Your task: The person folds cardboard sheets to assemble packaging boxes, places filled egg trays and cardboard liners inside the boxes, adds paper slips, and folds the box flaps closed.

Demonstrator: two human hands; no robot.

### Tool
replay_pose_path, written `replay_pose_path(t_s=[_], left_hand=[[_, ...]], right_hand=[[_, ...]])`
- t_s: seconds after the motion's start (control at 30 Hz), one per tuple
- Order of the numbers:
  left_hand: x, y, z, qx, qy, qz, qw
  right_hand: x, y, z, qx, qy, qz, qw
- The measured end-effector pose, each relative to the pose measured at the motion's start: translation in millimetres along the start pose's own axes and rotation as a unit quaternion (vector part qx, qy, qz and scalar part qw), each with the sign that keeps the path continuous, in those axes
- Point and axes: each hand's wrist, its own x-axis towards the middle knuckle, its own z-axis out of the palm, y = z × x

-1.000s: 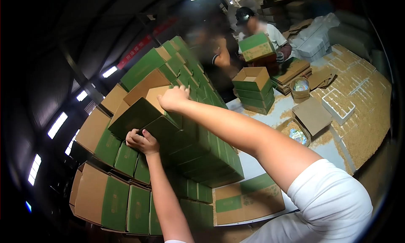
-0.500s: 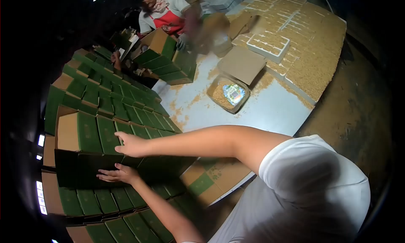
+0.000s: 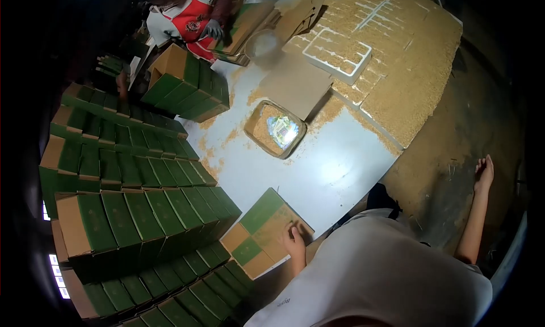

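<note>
My left hand [image 3: 294, 244] is over the near right edge of a flat brown-and-green cardboard carton [image 3: 267, 233], its fingers slightly bent and apart. The carton lies at the table's front corner. Out to the far right, above the floor, my right hand [image 3: 483, 175] is empty with loosely extended fingers. Left of the flat carton stands a long row of green boxes [image 3: 145, 213] in the stacks.
A white-topped table [image 3: 335, 168] bears a tub [image 3: 275, 131] of yellowish grains with a shiny packet. Grain-covered white trays [image 3: 397, 83] are behind it. Across the table, a co-worker in a red apron [image 3: 190, 23] stands beside green boxes [image 3: 190, 86] and stacked cardboard [image 3: 247, 29].
Both my hands have left the green box row. The left moved right to the flat carton, and the right swung far out to the right. The view has shifted; the co-worker's hand is over the cardboard.
</note>
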Motion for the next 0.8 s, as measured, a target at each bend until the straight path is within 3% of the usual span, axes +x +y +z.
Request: replay_pose_path(t_s=[0.07, 0.1, 0.13, 0.17, 0.2, 0.23, 0.27, 0.3, 0.33, 0.4, 0.43, 0.5, 0.53, 0.6, 0.63, 0.67, 0.73, 0.8], left_hand=[[63.2, 36.7, 32.9, 0.017, -0.024, 0.148, 0.988], [103.2, 49.5, 49.5, 0.017, -0.087, 0.204, 0.975], [134.0, 67.5, 65.7, 0.083, -0.106, 0.234, 0.963], [159.5, 85.2, 77.5, 0.18, -0.1, 0.271, 0.94], [181.7, 87.8, 90.5, 0.251, -0.094, 0.238, 0.934], [199.0, 89.3, 103.3, 0.28, -0.102, 0.122, 0.947], [210.4, 93.2, 111.7, 0.305, -0.102, 0.006, 0.947], [209.8, 109.2, 109.0, 0.335, -0.129, -0.111, 0.927], [205.3, 124.9, 103.8, 0.357, -0.152, -0.231, 0.892], [179.0, 111.1, 96.7, 0.343, -0.189, -0.373, 0.841], [163.0, 85.7, 96.2, 0.33, -0.179, -0.425, 0.824], [121.8, 31.4, 94.4, 0.335, -0.139, -0.46, 0.811], [100.0, 54.1, 88.1, 0.33, -0.101, -0.453, 0.822], [72.9, 2.8, 85.2, 0.371, -0.042, -0.365, 0.853], [64.0, 2.8, 76.1, 0.365, -0.038, -0.36, 0.858], [67.3, 5.3, 70.5, 0.357, -0.033, -0.36, 0.861], [61.6, -2.0, 62.4, 0.364, -0.021, -0.333, 0.87], [57.2, -2.8, 53.8, 0.315, 0.004, -0.341, 0.886]], right_hand=[[33.6, 12.5, 11.0, 0.136, 0.096, -0.002, 0.986], [51.7, 28.2, 15.0, 0.197, 0.144, -0.006, 0.97], [77.8, 70.3, 14.7, 0.164, 0.109, 0.036, 0.98], [89.7, 118.9, 17.8, 0.162, -0.036, 0.095, 0.982], [52.8, 127.3, 61.6, 0.108, -0.061, 0.191, 0.974], [-16.7, 90.9, 145.0, 0.154, 0.113, 0.281, 0.941], [-4.1, 128.8, 136.2, 0.197, 0.003, 0.323, 0.926], [28.5, 183.8, 112.0, 0.267, -0.22, 0.298, 0.89], [60.4, 221.9, 95.6, 0.321, -0.435, 0.26, 0.8], [53.9, 188.2, 119.6, 0.19, -0.149, 0.356, 0.903], [47.8, 174.8, 137.2, 0.113, -0.001, 0.385, 0.916], [92.8, 191.3, 123.1, 0.132, 0.014, 0.387, 0.912], [105.9, 196.0, 116.7, 0.109, 0.006, 0.347, 0.931], [136.7, 212.6, 96.0, 0.024, -0.086, 0.3, 0.95], [173.5, 242.5, 62.8, 0.065, -0.361, 0.288, 0.885], [83.6, 178.1, 119.1, -0.082, -0.126, 0.288, 0.946], [99.3, 207.4, 81.8, -0.145, -0.327, 0.263, 0.896], [123.5, 228.0, 53.4, -0.208, -0.463, 0.291, 0.811]])
